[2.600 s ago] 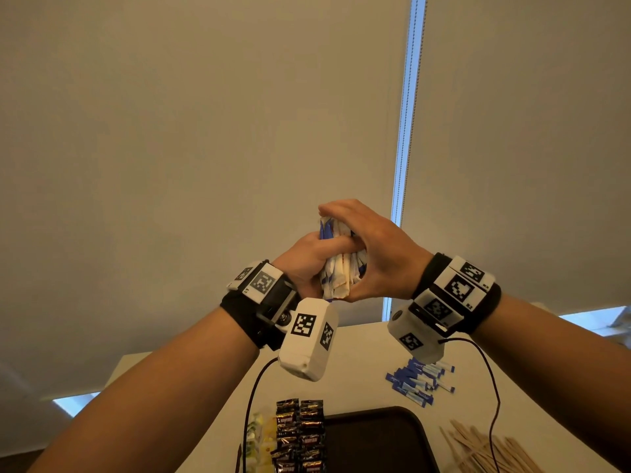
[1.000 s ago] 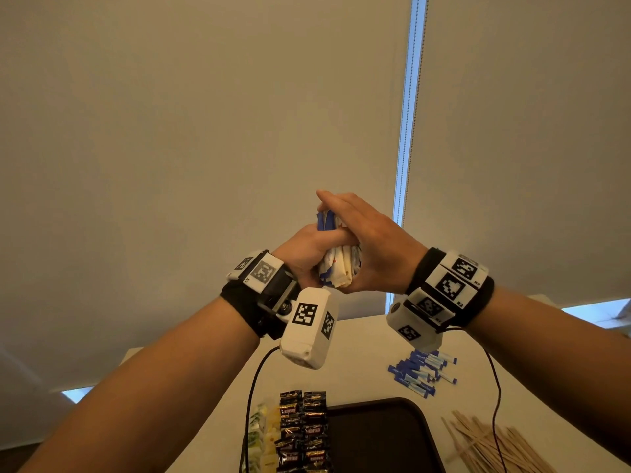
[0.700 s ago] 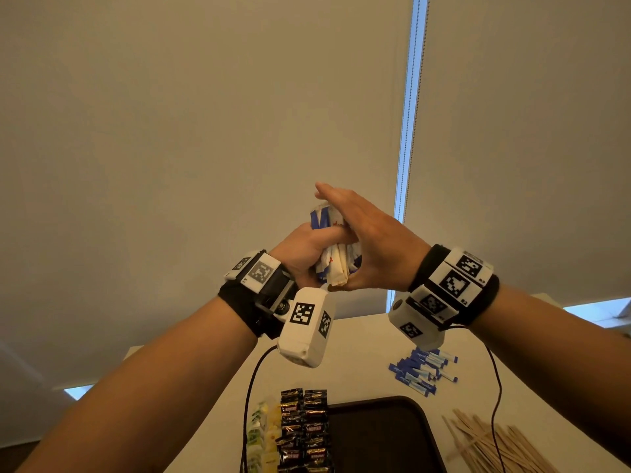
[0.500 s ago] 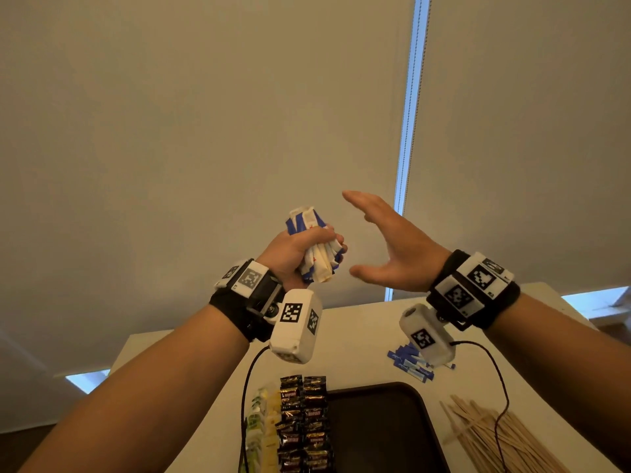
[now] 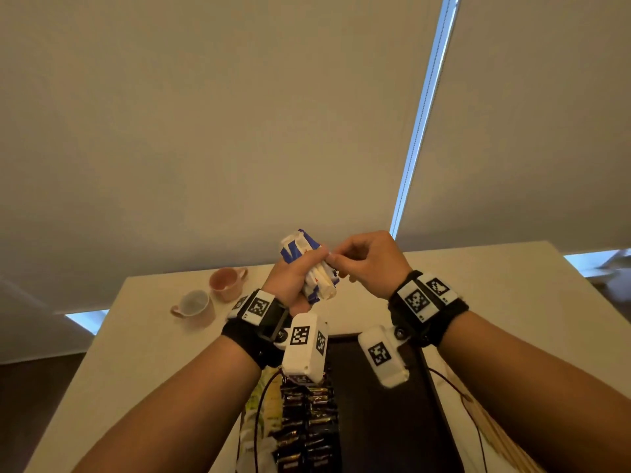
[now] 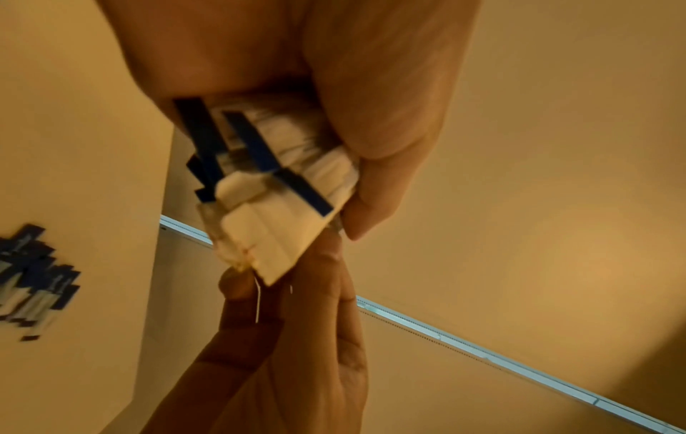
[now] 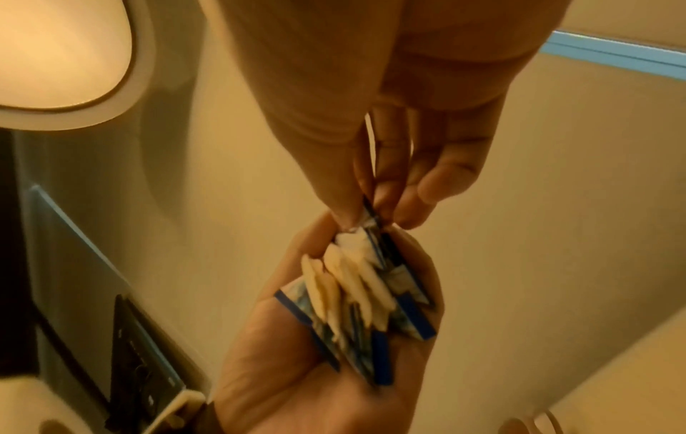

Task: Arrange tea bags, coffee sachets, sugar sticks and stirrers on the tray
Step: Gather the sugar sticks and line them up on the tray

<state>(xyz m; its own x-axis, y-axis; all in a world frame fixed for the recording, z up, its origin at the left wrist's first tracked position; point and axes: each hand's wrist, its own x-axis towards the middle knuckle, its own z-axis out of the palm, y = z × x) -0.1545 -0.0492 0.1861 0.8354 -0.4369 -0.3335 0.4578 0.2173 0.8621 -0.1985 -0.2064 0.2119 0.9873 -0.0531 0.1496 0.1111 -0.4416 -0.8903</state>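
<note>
sugar sticks [image 5: 314, 268] sit bunched in the left hand [image 5: 293, 281] above the tray [image 5: 375, 404]; right hand [image 5: 368, 264] fingers pinch one at 3 o'clock. a loose grip could spill them.

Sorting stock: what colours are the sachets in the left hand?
White with blue ends, clearest in the right wrist view: sachets, left hand.

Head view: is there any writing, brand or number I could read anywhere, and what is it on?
No text can be read.
Square tags on the wristbands: black-and-white patterns; the tiny characters beside them are too small to read.
Dark sachets on the tray: print too small.
Sugar sticks gripped by the left hand, pinched by the right hand: print blurred.
</note>
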